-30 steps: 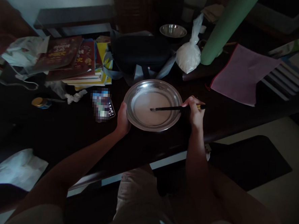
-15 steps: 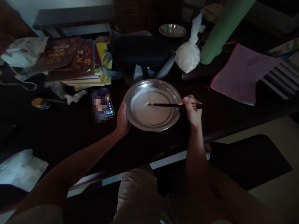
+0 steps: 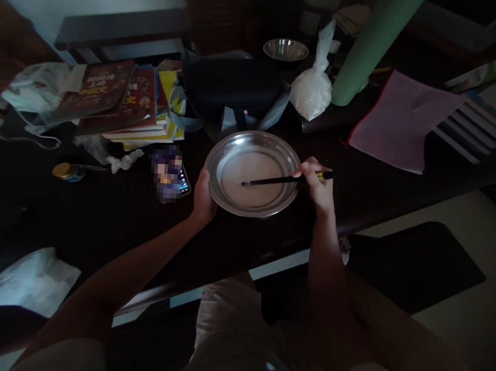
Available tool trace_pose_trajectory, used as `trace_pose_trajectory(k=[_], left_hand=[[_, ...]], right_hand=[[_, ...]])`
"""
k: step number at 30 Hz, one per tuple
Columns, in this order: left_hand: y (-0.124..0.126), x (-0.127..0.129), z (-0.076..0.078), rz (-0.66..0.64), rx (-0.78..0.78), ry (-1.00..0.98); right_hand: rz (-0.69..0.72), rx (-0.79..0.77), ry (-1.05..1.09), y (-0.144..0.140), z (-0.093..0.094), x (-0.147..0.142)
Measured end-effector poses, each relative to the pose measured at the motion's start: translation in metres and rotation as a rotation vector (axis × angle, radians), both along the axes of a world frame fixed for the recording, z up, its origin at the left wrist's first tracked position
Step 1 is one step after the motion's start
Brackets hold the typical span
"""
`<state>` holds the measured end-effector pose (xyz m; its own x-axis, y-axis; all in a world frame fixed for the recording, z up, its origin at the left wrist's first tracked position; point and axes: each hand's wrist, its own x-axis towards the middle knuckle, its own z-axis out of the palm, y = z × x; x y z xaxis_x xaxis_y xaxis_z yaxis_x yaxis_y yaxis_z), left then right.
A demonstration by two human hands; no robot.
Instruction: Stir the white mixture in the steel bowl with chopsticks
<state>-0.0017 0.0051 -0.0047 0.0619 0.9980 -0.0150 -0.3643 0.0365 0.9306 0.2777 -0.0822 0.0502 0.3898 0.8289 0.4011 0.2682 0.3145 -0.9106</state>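
A round steel plate [image 3: 226, 195] holding a pale whitish liquid sits on the dark table near its front edge. My left hand [image 3: 203, 197] grips the plate's left rim. My right hand [image 3: 317, 184] is at the plate's right rim and holds a pair of dark chopsticks [image 3: 269, 180]. Their tips rest in the liquid left of the plate's centre.
A phone [image 3: 171, 175] lies just left of the plate. Behind are stacked books [image 3: 127, 102], a dark bag [image 3: 231, 89], a white filled plastic bag [image 3: 312, 91], a small steel bowl [image 3: 285, 49], a green cylinder [image 3: 368, 47] and a pink cloth [image 3: 398, 122]. A small jar [image 3: 66, 170] stands at left.
The chopstick tips swept round in the liquid, up toward the far side and back down to the left of centre. My left hand stayed on the rim.
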Motion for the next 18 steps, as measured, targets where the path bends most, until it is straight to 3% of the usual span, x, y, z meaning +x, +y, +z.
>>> trace_pose_trajectory(k=[3, 8, 12, 18], left_hand=[[-0.0009, 0.0024, 0.0025, 0.022, 0.005, -0.009], [-0.0020, 0.0037, 0.0032, 0.016, -0.019, -0.005], [-0.0027, 0.0040, 0.0045, 0.017, -0.010, -0.032], [-0.0024, 0.0040, 0.0044, 0.038, -0.031, -0.072]], right_hand=[[-0.066, 0.044, 0.004, 0.0003, 0.0004, 0.0001], [0.018, 0.003, 0.003, 0.0008, -0.0005, 0.0011], [-0.059, 0.043, -0.005, 0.0012, -0.0016, 0.0015], [0.012, 0.015, -0.012, 0.0008, -0.0018, 0.0014]])
